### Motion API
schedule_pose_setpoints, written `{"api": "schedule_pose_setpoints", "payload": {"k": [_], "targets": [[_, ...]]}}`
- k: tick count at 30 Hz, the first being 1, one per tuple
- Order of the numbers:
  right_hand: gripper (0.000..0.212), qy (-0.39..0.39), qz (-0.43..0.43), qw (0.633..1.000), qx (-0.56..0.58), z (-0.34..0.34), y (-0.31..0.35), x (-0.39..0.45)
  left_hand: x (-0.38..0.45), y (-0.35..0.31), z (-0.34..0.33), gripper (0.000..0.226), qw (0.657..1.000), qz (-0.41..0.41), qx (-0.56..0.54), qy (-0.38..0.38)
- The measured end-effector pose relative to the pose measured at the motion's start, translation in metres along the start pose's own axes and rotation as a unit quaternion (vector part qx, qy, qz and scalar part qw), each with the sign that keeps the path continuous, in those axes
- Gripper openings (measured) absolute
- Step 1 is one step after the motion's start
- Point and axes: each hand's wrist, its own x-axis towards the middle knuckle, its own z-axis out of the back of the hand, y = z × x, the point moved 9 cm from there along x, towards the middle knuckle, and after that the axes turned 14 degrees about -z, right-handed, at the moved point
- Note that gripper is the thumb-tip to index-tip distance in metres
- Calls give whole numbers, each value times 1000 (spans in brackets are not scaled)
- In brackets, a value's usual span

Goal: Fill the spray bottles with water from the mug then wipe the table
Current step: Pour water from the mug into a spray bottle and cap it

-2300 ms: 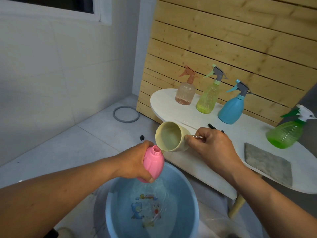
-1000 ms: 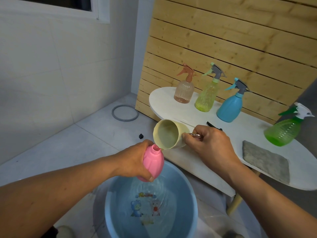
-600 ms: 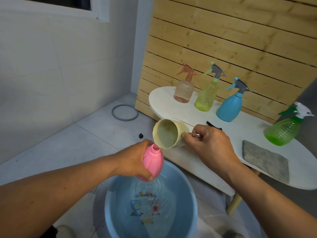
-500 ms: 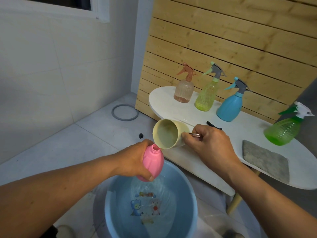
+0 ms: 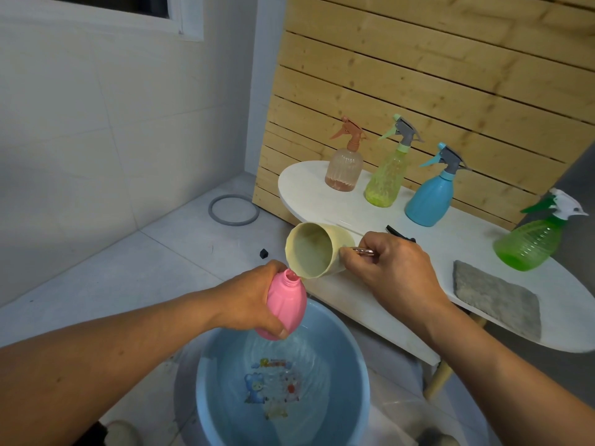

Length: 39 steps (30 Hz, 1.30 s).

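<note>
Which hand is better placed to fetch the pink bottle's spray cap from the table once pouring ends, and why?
The right hand. It holds the mug directly beside the black cap piece on the table, while the left hand grips the pink bottle over the basin and should keep steadying it.

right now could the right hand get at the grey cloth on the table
Probably not yet: the right hand grips the tilted cream mug over the pink bottle. The path to the grey cloth looks free once the mug is put down.
</note>
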Motion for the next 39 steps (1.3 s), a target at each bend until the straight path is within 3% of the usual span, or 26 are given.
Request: {"api": "schedule_pose_setpoints", "payload": {"k": [39], "targets": [[40,-33,50,997,-46,2,8,-4,0,2,1,99,1000,5,14,-7]]}}
